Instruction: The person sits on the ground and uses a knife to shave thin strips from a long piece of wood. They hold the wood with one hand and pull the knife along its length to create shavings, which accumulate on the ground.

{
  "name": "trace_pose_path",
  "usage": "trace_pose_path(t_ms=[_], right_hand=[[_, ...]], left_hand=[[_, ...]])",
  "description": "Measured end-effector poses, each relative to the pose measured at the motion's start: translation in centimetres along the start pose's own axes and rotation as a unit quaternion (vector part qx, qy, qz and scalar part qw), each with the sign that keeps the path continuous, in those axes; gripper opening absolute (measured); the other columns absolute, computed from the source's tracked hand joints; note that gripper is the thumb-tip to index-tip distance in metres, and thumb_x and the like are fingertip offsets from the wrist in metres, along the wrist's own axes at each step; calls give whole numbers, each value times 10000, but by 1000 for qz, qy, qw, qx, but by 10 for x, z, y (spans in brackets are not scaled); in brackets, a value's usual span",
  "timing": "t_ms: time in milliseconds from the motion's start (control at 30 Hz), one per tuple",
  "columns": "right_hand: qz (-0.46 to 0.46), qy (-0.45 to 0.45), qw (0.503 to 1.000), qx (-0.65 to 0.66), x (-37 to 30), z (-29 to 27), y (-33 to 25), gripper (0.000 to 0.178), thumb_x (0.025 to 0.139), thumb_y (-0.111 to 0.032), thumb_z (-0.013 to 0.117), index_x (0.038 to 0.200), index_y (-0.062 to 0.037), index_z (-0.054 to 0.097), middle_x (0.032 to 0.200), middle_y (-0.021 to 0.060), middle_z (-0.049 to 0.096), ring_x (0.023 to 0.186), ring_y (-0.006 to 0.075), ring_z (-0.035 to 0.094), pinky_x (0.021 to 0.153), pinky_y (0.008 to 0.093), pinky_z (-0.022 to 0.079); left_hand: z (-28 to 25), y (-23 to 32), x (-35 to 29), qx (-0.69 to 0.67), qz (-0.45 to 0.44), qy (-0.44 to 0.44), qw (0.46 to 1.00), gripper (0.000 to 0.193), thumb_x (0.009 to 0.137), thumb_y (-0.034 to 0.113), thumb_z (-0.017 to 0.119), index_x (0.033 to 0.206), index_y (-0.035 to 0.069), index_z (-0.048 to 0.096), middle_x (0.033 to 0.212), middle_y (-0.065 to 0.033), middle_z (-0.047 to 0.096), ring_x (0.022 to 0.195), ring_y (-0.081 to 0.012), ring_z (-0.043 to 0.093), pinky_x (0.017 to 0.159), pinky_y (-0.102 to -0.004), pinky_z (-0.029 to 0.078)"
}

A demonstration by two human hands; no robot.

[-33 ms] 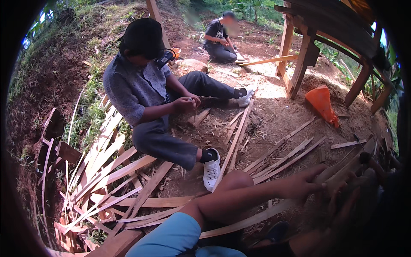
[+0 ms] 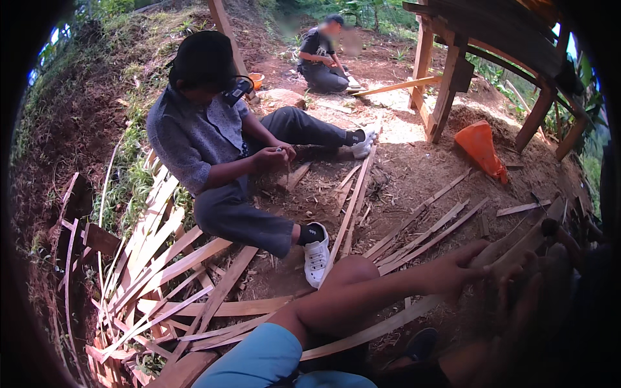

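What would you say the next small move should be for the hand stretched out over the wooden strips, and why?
Probably close the left hand on the long wooden strip beneath it: the fingers lie spread over the strips without gripping one. The right hand is too dark to judge.

We see daylight falling from the upper right, where a sunlit patch of bare ground is washed out almost to white. The rest lies in soft, even shade under the wooden frame, with mild contrast and warm colour. The fisheye lens rims the view in a black vignette and bends straight bamboo strips near the left border. Our right hand at the lower right is dark and smeared, its outline hard to read. A far figure's head area is blurred.
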State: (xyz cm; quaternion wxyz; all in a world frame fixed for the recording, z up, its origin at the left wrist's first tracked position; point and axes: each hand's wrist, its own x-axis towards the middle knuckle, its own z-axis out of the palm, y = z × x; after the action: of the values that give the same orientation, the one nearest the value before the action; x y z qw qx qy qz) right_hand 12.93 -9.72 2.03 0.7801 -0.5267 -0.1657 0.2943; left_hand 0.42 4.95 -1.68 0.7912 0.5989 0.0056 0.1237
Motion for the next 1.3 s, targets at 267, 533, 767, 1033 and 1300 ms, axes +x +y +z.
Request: trace_pose_path(t_ms=[267, 533, 767, 1033, 1300], right_hand=[[-108, -183, 937, -277, 41, -8, 11, 276, 926, -124, 398, 1193, -76, 349, 929, 92, 508, 679, 110, 503, 591, 273, 426], [-284, -241, 818, -437, 52, 1, 25, 268, 812, -81, 557, 1066, -13, 508, 961, 151, 521, 851, 291, 563, 729, 361, 459], [-263, -248, 796, -485, 32, -22, 14, 307, 824, -213, 535, 1062, -20, 525, 999, 118, 522, 836, 214, 523, 643, 293, 424], [-327, -267, 756, -500, 32, -8, 18, 297, 818, -151, 635, 1068, -2, 575, 896, 104, 563, 660, 156, 518, 517, 253, 415], [-470, -210, 713, -475, 50, -41, 50, 324, 858, -230, 515, 1072, 13, 519, 977, 149, 533, 839, 255, 534, 723, 338, 444]], left_hand=[[6, 18, 13, 34, -103, 95, 990, 325, 971, 316, 346, 1108, 54, 480, 665, -34, 555, 435, -77, 495, 418, -185, 402], [-4, -2, 20, 10, -161, 122, 979, 317, 952, 345, 410, 979, 48, 518, 616, -5, 508, 498, -60, 501, 443, -186, 414], [-2, -9, 20, 37, -117, 56, 991, 327, 935, 372, 426, 963, 57, 508, 626, -12, 496, 527, -81, 520, 457, -209, 446], [10, -54, 19, 61, -100, 62, 991, 287, 927, 328, 440, 996, 68, 537, 676, -22, 551, 564, -99, 536, 510, -267, 451], [13, -63, 34, 63, -102, 20, 993, 285, 917, 307, 454, 1009, 50, 536, 706, -31, 572, 635, -115, 548, 571, -288, 461]])
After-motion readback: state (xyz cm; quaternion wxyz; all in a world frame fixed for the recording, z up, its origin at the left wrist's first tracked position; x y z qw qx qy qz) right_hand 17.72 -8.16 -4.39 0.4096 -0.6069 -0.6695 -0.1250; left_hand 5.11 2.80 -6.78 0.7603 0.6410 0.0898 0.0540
